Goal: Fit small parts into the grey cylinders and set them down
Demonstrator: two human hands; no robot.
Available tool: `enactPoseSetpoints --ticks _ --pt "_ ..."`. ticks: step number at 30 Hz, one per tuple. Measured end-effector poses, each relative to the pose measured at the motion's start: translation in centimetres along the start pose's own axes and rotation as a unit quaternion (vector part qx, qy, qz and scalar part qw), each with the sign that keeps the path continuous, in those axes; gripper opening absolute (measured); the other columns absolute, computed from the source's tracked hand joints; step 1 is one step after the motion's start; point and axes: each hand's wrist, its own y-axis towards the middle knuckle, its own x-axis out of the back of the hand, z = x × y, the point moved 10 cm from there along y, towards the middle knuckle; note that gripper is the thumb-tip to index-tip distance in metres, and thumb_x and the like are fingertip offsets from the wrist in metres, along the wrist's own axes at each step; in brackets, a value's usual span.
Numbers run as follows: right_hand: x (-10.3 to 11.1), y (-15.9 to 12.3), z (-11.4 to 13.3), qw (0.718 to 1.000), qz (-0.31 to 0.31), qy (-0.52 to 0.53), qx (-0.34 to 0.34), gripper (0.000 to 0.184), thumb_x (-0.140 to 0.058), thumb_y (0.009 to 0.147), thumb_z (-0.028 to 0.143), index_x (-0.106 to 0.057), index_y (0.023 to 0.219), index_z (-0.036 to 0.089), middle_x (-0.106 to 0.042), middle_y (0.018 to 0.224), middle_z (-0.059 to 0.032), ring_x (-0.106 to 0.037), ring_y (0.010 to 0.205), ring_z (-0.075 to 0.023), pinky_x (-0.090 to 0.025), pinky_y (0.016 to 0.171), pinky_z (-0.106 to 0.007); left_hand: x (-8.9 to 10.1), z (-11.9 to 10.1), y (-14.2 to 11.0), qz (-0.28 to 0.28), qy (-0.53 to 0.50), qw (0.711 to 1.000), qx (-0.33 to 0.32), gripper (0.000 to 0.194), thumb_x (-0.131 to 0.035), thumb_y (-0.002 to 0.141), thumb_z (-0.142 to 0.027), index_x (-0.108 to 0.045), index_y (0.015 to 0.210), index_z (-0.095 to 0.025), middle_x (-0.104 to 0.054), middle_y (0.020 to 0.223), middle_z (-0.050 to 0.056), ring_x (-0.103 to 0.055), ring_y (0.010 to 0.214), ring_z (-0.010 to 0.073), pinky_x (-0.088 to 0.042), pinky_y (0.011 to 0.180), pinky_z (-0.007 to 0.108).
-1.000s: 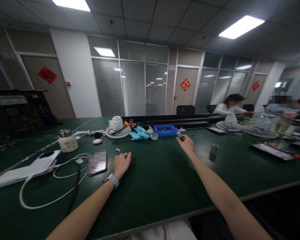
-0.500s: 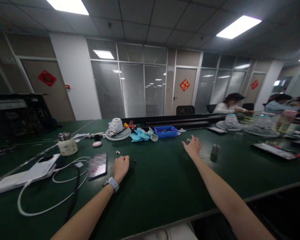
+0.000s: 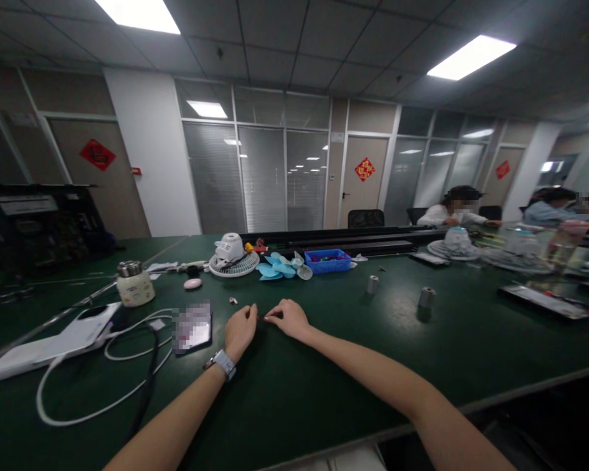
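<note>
My right hand point(image 3: 290, 318) rests low over the green table, thumb and forefinger pinched together; anything between the tips is too small to make out. Just left of it, my left hand point(image 3: 241, 328) is closed with curled fingers, and what it may hold is hidden. A small gap separates the two hands. To the right stand two metal cylinders, a smaller cylinder point(image 3: 372, 284) and a larger cylinder point(image 3: 427, 297). A small pink-and-white piece point(image 3: 233, 301) lies beyond my left hand.
A phone point(image 3: 194, 327), white cable point(image 3: 73, 418) and cream jar point(image 3: 135, 288) are on the left. Behind are a white fan part point(image 3: 233, 263), blue fan blades point(image 3: 279, 267) and a blue bin point(image 3: 328, 261). A tray point(image 3: 544, 302) lies right; people point(image 3: 451, 210) sit beyond.
My right hand has moved left from beside the smaller cylinder to near my left hand, its spread fingers now pinched. A tiny dark piece seen there before is now hidden. My left hand stays put.
</note>
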Motion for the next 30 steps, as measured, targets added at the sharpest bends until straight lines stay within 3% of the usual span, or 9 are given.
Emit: enactPoseSetpoints --ticks 2,4,8,10,12,15,21,30 --pt "3.0 -0.6 -1.7 0.999 -0.023 0.006 0.023 0.021 -0.059 0.081 0.043 -0.073 0.091 0.03 -0.066 0.085 -0.0016 -0.057 0.08 -0.0161 -0.041 0.071 -0.027 -0.2 0.1 0.0 0.007 -0.004 1.0 0.002 0.044 -0.029 0.087 -0.048 -0.055 0.064 -0.022 -0.063 0.066 0.003 -0.057 0.065 0.0182 -0.03 0.055 0.025" --pt "7.9 -1.6 -5.2 0.996 -0.081 -0.008 0.02 0.02 -0.058 0.082 0.041 -0.072 0.09 0.028 -0.067 0.087 -0.0009 -0.059 0.081 -0.0158 -0.042 0.074 -0.027 -0.2 0.1 0.0 0.009 -0.006 1.0 0.002 0.043 -0.029 0.087 -0.048 -0.055 0.065 -0.022 -0.062 0.065 0.003 -0.058 0.066 0.0184 -0.03 0.056 0.025" --pt "19.2 -5.6 -16.3 0.955 -0.259 -0.095 -0.11 0.023 -0.054 0.084 0.036 -0.072 0.089 0.024 -0.07 0.094 -0.0038 -0.061 0.09 -0.0189 -0.042 0.081 -0.029 -0.2 0.0 -0.1 0.011 -0.001 1.0 0.004 0.043 -0.03 0.087 -0.048 -0.056 0.065 -0.022 -0.063 0.066 0.002 -0.058 0.066 0.0187 -0.031 0.056 0.026" --pt "22.2 -7.6 -21.2 0.93 -0.29 -0.126 -0.186 0.024 -0.054 0.083 0.036 -0.072 0.091 0.023 -0.07 0.095 -0.0041 -0.062 0.089 -0.0199 -0.044 0.079 -0.029 -0.1 -0.1 -0.1 0.011 0.007 1.0 0.006 0.043 -0.03 0.087 -0.048 -0.056 0.065 -0.022 -0.063 0.066 0.003 -0.058 0.066 0.0191 -0.031 0.056 0.026" --pt "23.1 -8.9 -24.6 0.92 -0.278 -0.141 -0.238 0.023 -0.055 0.082 0.036 -0.073 0.091 0.024 -0.071 0.094 -0.0036 -0.063 0.086 -0.0202 -0.045 0.075 -0.028 -0.1 -0.2 -0.1 0.011 0.012 1.0 0.008 0.042 -0.03 0.087 -0.048 -0.056 0.064 -0.022 -0.063 0.067 0.003 -0.058 0.067 0.0192 -0.031 0.056 0.026" --pt "22.3 -9.2 -26.9 0.92 -0.241 -0.146 -0.273 0.023 -0.055 0.081 0.037 -0.073 0.09 0.026 -0.071 0.092 -0.0026 -0.064 0.082 -0.0199 -0.045 0.069 -0.027 -0.2 -0.2 -0.1 0.018 0.015 1.0 0.008 0.042 -0.03 0.087 -0.047 -0.055 0.065 -0.022 -0.063 0.067 0.003 -0.058 0.068 0.0192 -0.031 0.056 0.026" --pt "21.4 -8.7 -28.1 0.905 -0.228 -0.168 -0.317 0.025 -0.055 0.082 0.04 -0.073 0.094 0.027 -0.071 0.093 -0.0049 -0.064 0.081 -0.0204 -0.045 0.067 -0.027 -0.3 -0.1 -0.1 0.02 0.015 1.0 0.004 0.044 -0.029 0.087 -0.049 -0.055 0.065 -0.022 -0.062 0.066 0.002 -0.058 0.068 0.0192 -0.032 0.057 0.026" --pt "21.2 -8.1 -28.1 0.903 -0.212 -0.189 -0.322 0.026 -0.054 0.083 0.034 -0.074 0.094 0.022 -0.071 0.091 -0.0095 -0.065 0.08 -0.0215 -0.047 0.069 -0.028 -0.2 -0.2 -0.1 0.018 0.025 1.0 -0.004 0.044 -0.029 0.087 -0.049 -0.057 0.065 -0.022 -0.064 0.066 0.003 -0.059 0.067 0.0194 -0.032 0.056 0.026"
